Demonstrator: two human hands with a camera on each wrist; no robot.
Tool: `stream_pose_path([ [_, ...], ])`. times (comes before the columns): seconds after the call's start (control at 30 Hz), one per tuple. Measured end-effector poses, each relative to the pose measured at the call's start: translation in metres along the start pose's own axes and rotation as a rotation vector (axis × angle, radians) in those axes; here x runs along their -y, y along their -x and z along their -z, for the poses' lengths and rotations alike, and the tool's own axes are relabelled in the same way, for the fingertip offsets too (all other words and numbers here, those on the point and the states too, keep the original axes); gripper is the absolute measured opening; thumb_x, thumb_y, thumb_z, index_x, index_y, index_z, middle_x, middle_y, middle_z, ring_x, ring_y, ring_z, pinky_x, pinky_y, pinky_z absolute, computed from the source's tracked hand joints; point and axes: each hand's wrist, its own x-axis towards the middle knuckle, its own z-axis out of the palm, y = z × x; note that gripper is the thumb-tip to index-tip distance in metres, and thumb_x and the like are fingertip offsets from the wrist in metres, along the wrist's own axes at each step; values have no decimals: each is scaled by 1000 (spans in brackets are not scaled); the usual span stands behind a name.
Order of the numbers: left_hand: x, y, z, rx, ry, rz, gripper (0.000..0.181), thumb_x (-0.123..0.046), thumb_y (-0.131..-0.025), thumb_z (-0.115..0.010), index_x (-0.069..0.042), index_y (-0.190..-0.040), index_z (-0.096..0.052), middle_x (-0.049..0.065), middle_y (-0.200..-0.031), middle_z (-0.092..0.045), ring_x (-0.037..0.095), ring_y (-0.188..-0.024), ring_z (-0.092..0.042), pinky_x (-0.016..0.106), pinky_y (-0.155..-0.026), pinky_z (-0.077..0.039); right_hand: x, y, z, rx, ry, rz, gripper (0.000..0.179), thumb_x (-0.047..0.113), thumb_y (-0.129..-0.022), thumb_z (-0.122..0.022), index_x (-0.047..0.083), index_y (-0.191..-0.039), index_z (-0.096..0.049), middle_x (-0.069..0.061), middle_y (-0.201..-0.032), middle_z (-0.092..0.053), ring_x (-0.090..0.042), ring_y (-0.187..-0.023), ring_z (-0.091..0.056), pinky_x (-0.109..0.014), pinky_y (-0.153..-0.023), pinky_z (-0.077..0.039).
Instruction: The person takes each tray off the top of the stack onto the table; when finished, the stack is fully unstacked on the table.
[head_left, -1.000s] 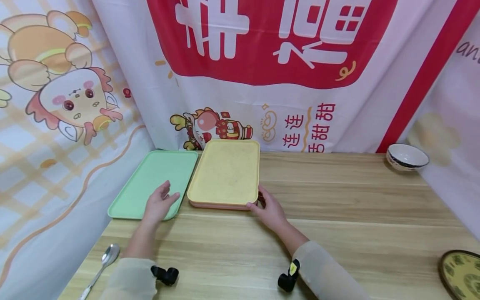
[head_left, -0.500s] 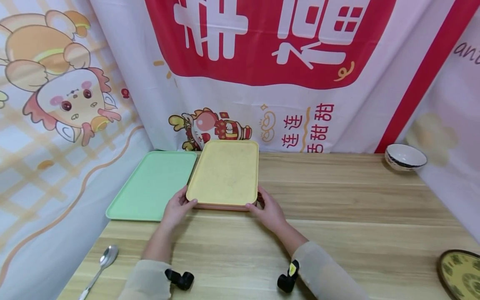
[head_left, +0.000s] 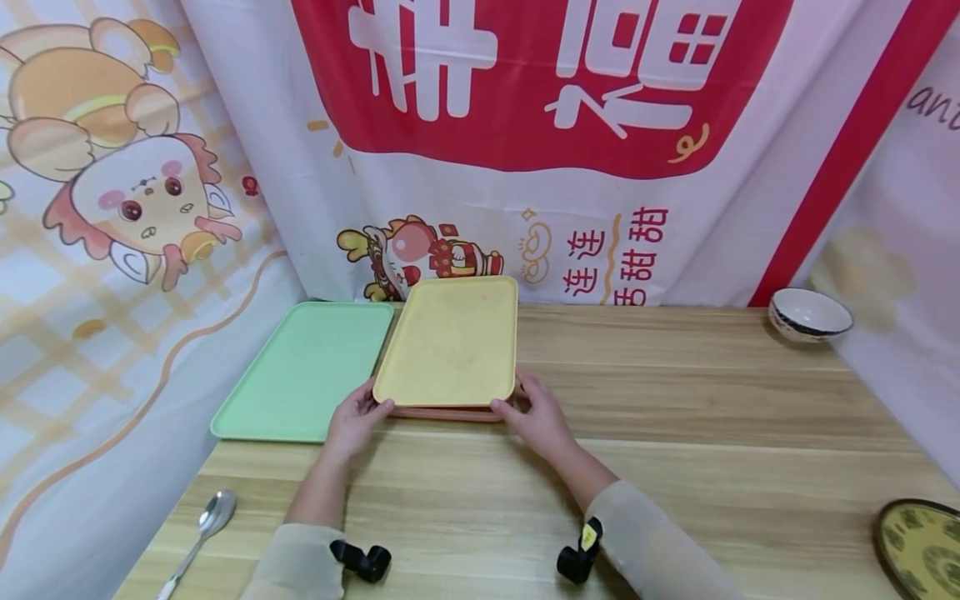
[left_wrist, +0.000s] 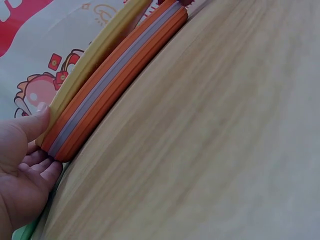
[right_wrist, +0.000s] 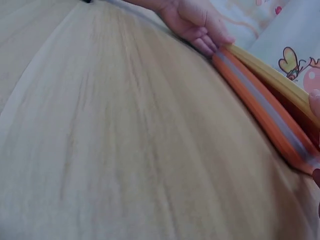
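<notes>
Left hand: half closed, from what I saw, thumb on the near-left corner of the yellow tray, fingers bent in below at the side of the stack; it gripped the tray.
Right hand: curled likewise round the near-right corner, thumb on the rim; I could not make out all its fingertips.
Yellow tray: one, smooth and matte, a rounded rectangle with a shallow raised rim. It lay between the two hands, on top of the stack, its near edge tipped up; on my wrist feeds the gap below widened toward the right hand.
Lower trays: I counted three smooth rims, orange, lavender, orange, flush together on the table.
Green tray: one, same rounded shape, flat just left of the stack.
Spoon: one, shiny metal bowl, paler handle, nearer me on the left.
Bowl: one, round, white inside, dark-patterned outside, far right.
Plate: one, yellow, dark-rimmed, partly cut off at my right.
Table: striped wood grain.
Cloth: creased, printed red and white, behind everything.
</notes>
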Motion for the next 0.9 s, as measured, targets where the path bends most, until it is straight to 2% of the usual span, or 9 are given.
stream_pose_path([
  [0.07, 0, 1, 1, 2, 2, 0, 68, -7, -96, -61, 9, -151, -23, 30, -156, -27, 38, -147, -28, 40, -121, -29, 6, -1, 1, -10, -15, -6, 76, 35, -87, -74, 10, -150, -40, -18, -138, -52, -32, -119, -58, -46, -103, -51],
  [0.13, 0, 1, 1, 5, 6, 0, 68, -8, -96, -61, 9, -151, -23, 29, -157, -26, 38, -147, -27, 41, -121, -28, 11, -4, 2, -13, -88, -13, 73, 30, -88, -74, 8, -150, -40, -17, -131, -55, -26, -109, -61, -38, -95, -55],
  [0.23, 0, 2, 2, 6, 8, -1, 69, -10, -97, -61, 8, -151, -22, 29, -157, -24, 38, -148, -25, 41, -122, -27, 16, -8, 1, 9, -314, -55, 68, 17, -91, -70, 6, -150, -37, -19, -122, -58, -17, -95, -60, -26, -82, -57],
  [0.33, -1, 1, 1, 2, 14, 1, 68, -10, -97, -60, 8, -151, -23, 28, -158, -25, 37, -148, -25, 40, -123, -27, 21, -10, -1, 56, -570, -129, 67, 6, -94, -62, 7, -153, -29, -26, -123, -58, -12, -86, -64, -22, -78, -60],
  [0.47, 0, 0, 0, 2, 21, 0, 68, -8, -97, -60, 8, -151, -23, 28, -158, -24, 37, -148, -25, 41, -123, -26, 25, -11, -3, 100, -740, -213, 71, -1, -97, -53, 10, -157, -16, -34, -129, -52, -14, -85, -67, -24, -80, -62],
  [0.6, 1, -1, -2, 4, 37, -4, 70, -6, -96, -60, 9, -151, -20, 29, -158, -23, 38, -148, -24, 41, -123, -26, 26, -11, -2, 105, -814, -224, 75, -8, -97, -48, 10, -158, -10, -36, -135, -46, -15, -92, -65, -26, -84, -61],
  [0.73, 1, 0, -4, 9, 57, 9, 73, -5, -94, -63, 9, -152, -19, 30, -158, -22, 38, -149, -23, 43, -124, -24, 27, -9, 2, 81, -832, -204, 75, -10, -96, -48, 10, -158, -11, -36, -135, -45, -17, -95, -65, -27, -86, -61],
  [0.83, 1, 2, -2, 19, 34, 20, 76, -3, -93, -64, 8, -152, -19, 30, -158, -23, 38, -149, -23, 44, -125, -24, 28, -7, 9, 52, -847, -199, 75, -11, -95, -49, 10, -157, -14, -32, -131, -49, -14, -91, -65, -26, -82, -61],
  [0.9, 2, 3, -1, 20, 15, 19, 76, -1, -92, -64, 8, -152, -18, 30, -158, -23, 38, -148, -23, 43, -124, -24, 31, -6, 16, 45, -859, -183, 74, -11, -94, -48, 9, -157, -15, -25, -124, -55, -11, -88, -66, -26, -82, -61],
])
